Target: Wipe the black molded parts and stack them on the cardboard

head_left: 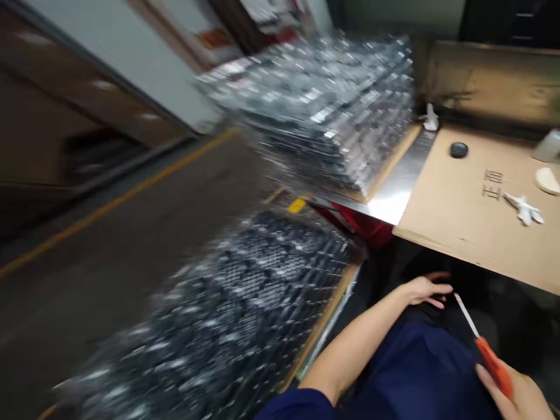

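Note:
In my right hand (518,388), at the lower right, is a knife (493,364) with an orange handle and a long, narrow, pale blade. Its blade points up and to the left, away from my palm. My left hand (426,290) reaches out over my lap with its fingers apart and holds nothing that I can see. The fingertips come close to the blade's tip, with a small gap between them. Both hands are below the near edge of a cardboard sheet (464,227) that covers the workbench.
Glossy plastic trays (315,99) stand in a tall stack on the bench's left. A lower stack of dark trays (245,303) is beside my left arm. On the cardboard lie a black round cap (459,150), a white glove-like scrap (525,210) and a cream half-round pad (546,181).

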A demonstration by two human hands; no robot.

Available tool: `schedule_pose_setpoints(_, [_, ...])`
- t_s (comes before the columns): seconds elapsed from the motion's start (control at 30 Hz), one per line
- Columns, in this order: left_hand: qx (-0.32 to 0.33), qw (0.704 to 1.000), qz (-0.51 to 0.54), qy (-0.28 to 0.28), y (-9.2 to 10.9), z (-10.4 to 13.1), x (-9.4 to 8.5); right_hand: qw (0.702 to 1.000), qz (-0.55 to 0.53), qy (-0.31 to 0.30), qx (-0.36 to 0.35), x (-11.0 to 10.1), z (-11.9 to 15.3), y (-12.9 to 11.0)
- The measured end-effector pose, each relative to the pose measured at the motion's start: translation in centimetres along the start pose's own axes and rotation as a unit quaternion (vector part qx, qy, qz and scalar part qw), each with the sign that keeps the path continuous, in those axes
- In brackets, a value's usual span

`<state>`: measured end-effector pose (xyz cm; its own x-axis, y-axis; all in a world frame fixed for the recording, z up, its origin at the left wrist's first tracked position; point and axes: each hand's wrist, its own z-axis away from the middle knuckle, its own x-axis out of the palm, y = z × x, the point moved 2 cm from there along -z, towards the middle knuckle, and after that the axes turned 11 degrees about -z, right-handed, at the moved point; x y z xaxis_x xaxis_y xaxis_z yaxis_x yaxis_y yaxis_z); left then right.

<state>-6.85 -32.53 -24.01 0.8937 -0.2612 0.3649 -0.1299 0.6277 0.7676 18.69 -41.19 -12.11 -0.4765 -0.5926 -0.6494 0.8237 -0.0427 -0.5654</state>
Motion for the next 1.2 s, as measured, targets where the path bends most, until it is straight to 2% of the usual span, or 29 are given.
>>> schedule_pose_setpoints(0.07, [-0.028, 0.991, 0.106, 0.079, -1.7, -1.2, -0.1, 0.997, 0.062, 0.006, 0.047, 1.4, 0.8, 0.1])
schedule_pose_setpoints(0.13, [-0.050, 0.984, 0.133, 0.107, -3.1, -2.4, 0.5, 0.987, 0.140, -0.003, 0.080, 2.4, 0.8, -0.6])
schedule_pose_setpoints(0.2, [-0.062, 0.983, 0.131, 0.111, -3.9, -2.9, 1.3, 0.978, 0.185, -0.024, 0.092, 2.8, 0.4, -1.5])
schedule_pose_setpoints(0.33, [-0.069, 0.981, 0.126, 0.133, -3.5, -2.1, 2.5, 0.974, 0.199, -0.060, 0.092, 2.6, 0.2, -2.2])
schedule_pose_setpoints(0.43, [-0.054, 0.979, 0.129, 0.146, -3.0, -1.7, 2.1, 0.971, 0.196, -0.074, 0.116, 2.4, -0.3, -1.1])
schedule_pose_setpoints(0.53, [-0.037, 0.980, 0.117, 0.157, -3.3, -2.0, 1.4, 0.973, 0.175, -0.085, 0.126, 2.0, -1.6, -0.3])
schedule_pose_setpoints(0.63, [0.026, 0.985, -0.007, 0.173, -3.9, -2.1, 1.7, 0.975, 0.155, -0.096, 0.125, 1.1, -2.2, -0.7])
schedule_pose_setpoints(0.7, [0.106, 0.969, -0.145, 0.168, -4.1, -2.0, 2.4, 0.975, 0.152, -0.091, 0.136, 0.3, -2.4, -1.1])
schedule_pose_setpoints(0.77, [0.145, 0.952, -0.210, 0.169, -4.1, -1.9, 2.8, 0.973, 0.155, -0.090, 0.146, -0.2, -2.4, -1.5])
schedule_pose_setpoints(0.83, [0.103, 0.965, -0.152, 0.188, -4.0, -2.1, 2.8, 0.972, 0.154, -0.092, 0.152, -0.5, -2.3, -1.5])
schedule_pose_setpoints(0.9, [0.022, 0.979, -0.025, 0.200, -3.9, -2.4, 2.4, 0.973, 0.148, -0.094, 0.152, -0.5, -2.2, -1.4])
schedule_pose_setpoints(0.97, [-0.036, 0.978, 0.074, 0.190, -3.6, -2.7, 2.0, 0.975, 0.142, -0.098, 0.143, -0.3, -2.2, -1.3])
schedule_pose_setpoints(1.07, [-0.089, 0.962, 0.202, 0.161, -3.0, -2.7, 1.5, 0.976, 0.134, -0.107, 0.132, 0.2, -2.2, -1.2])
schedule_pose_setpoints(1.13, [-0.116, 0.938, 0.292, 0.147, -2.7, -2.6, 1.3, 0.977, 0.128, -0.109, 0.129, 0.5, -2.2, -1.1])
schedule_pose_setpoints(1.2, [-0.126, 0.923, 0.333, 0.148, -2.3, -2.5, 1.3, 0.978, 0.124, -0.107, 0.130, 0.8, -2.0, -0.7])
